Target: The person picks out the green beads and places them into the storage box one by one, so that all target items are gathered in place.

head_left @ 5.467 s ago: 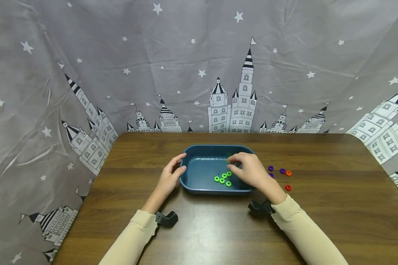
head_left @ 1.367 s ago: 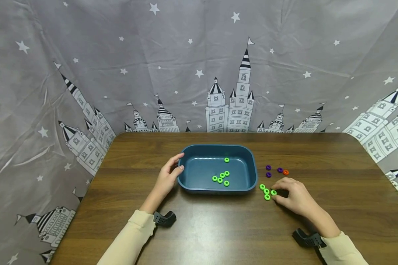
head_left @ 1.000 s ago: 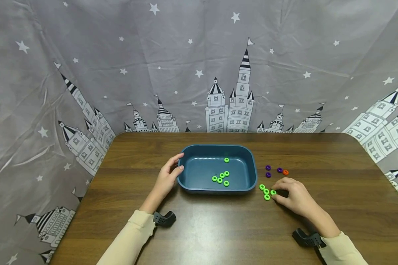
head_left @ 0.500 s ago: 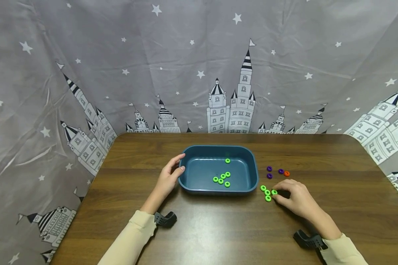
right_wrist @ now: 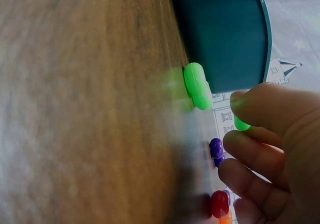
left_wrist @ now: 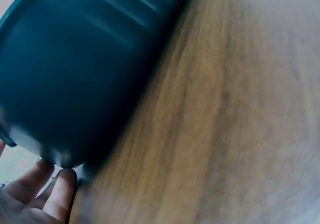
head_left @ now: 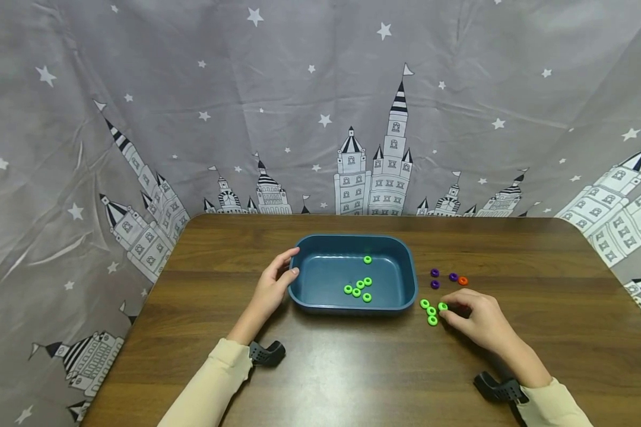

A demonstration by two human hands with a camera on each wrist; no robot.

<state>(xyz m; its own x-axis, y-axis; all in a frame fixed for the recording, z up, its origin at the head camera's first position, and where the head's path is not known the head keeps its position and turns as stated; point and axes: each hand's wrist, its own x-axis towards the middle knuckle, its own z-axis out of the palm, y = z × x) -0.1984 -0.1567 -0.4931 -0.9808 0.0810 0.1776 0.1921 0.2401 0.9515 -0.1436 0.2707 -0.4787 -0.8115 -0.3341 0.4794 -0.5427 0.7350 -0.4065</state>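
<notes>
A dark blue-green rectangular tray (head_left: pixel 328 267) holds several bright green rings (head_left: pixel 360 284). My left hand (head_left: pixel 269 289) grips the tray's left end, thumb at the rim; some of its fingertips touch the outer wall in the left wrist view. To the right of the tray, my right hand (head_left: pixel 483 317) pinches a green ring (head_left: pixel 443 306) between thumb and fingers. Three more green rings (head_left: pixel 431 311) lie on the table just left of those fingertips. The pinched ring is partly hidden behind the thumb (right_wrist: pixel 250 106) in the right wrist view.
Beyond the right hand lie three purple rings (head_left: pixel 435 273) and an orange ring (head_left: pixel 462 281). A red ring (right_wrist: pixel 219 204) shows in the right wrist view, hidden by the hand from above. A grey castle-print curtain (head_left: pixel 299 118) hangs behind the wooden table (head_left: pixel 326 367).
My right hand went from inside the tray to the table on its right, where several green rings now lie. The pinched ring has just risen slightly. The left hand stays on the tray.
</notes>
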